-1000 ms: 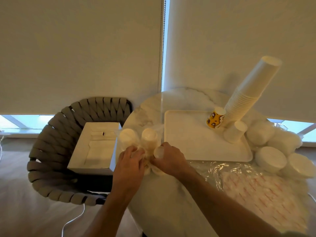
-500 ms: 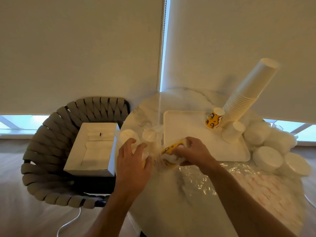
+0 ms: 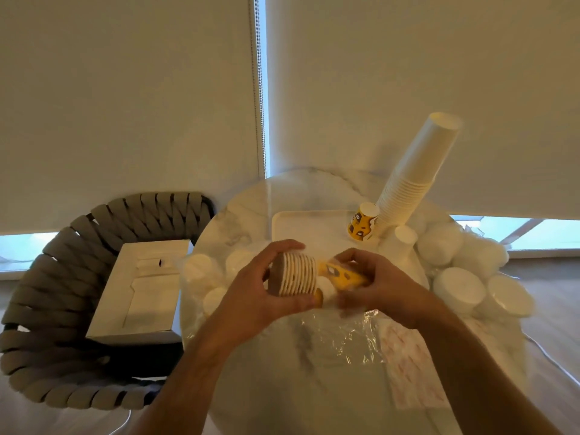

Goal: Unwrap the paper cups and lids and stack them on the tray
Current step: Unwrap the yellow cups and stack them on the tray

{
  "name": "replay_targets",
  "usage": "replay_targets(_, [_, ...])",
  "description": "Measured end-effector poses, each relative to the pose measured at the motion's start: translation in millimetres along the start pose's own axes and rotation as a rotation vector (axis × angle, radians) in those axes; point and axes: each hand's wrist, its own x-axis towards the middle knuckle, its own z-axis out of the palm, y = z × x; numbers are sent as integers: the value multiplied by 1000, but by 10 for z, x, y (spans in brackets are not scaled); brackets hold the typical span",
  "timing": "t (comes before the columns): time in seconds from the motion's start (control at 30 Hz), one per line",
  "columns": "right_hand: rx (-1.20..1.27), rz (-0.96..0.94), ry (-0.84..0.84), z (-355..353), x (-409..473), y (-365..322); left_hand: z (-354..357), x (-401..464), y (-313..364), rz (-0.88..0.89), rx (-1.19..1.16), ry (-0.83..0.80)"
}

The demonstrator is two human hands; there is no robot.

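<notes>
Both hands hold one sleeve of nested yellow paper cups above the desk.

The left hand (image 3: 263, 293) curls its fingers (image 3: 284, 246) over the ribbed rim end of the yellow cup stack (image 3: 314, 277), thumb underneath; the right hand (image 3: 373, 282) grips the patterned base end, fingers wrapped on top. The stack lies sideways between them, in front of the white tray (image 3: 301, 227). On the tray's far right corner stand one yellow cup (image 3: 362, 222), one short white cup (image 3: 400, 243) and one tall leaning stack of white cups (image 3: 414, 177). Left of the hands sit three wrapped cup stacks (image 3: 201, 271) (blurred, count uncertain). Right of the tray lie at least five wrapped lid stacks (image 3: 459, 288). Crumpled plastic wrap (image 3: 339, 337) lies near the wrists.
</notes>
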Motion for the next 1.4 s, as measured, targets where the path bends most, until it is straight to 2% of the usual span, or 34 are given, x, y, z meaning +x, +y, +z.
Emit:
replay_targets(0.07, [-275,8,-54,-51,-16,-39,66,45,72,38,148,-69])
replay_targets(0.17, [-321,-76,-112,-65,-21,-36,211,115,167,67,230,-55])
replay_targets(0.27, [-129,-140,-45,-84,-54,21,334,168,123,13,-11,68])
replay_targets(0.37, [12,-163,3,-32,-76,92,533,189,31,-4,-193,69])
replay_targets(0.43, [-18,-167,4,46,-65,140,720,182,29,2,-320,96])
replay_targets(0.53, [-143,-156,-59,19,-56,146,871,196,88,7,-396,252])
replay_targets(0.6, [-269,-117,-76,-149,-90,101,871,204,77,37,-303,290])
replay_targets(0.67, [-330,-133,49,-328,-165,-19,825,203,83,54,-129,281])
replay_targets(0.73, [-270,-289,199,-449,-247,-145,804,201,92,72,47,250])
replay_targets(0.77, [-244,-367,222,-469,-280,-209,805,202,97,80,115,230])
replay_targets(0.87, [-374,-423,63,-402,-321,-368,841,199,145,73,230,161])
replay_targets(0.93, [-583,-342,-93,-324,-306,-373,879,193,207,76,330,119])
replay_targets(1.0, [-655,-185,-182,-274,-261,-342,916,181,260,118,479,87])
replay_targets(1.07, [-592,-31,-251,-239,-218,-315,950,171,261,175,585,58])
replay_targets(1.13, [-493,33,-303,-250,-174,-289,982,165,230,186,650,47])
replay_targets(1.27, [-224,43,-295,-361,-195,-256,1019,151,193,152,695,65])
replay_targets(1.4, [-23,-6,-193,-515,-230,-180,982,146,141,75,647,113])
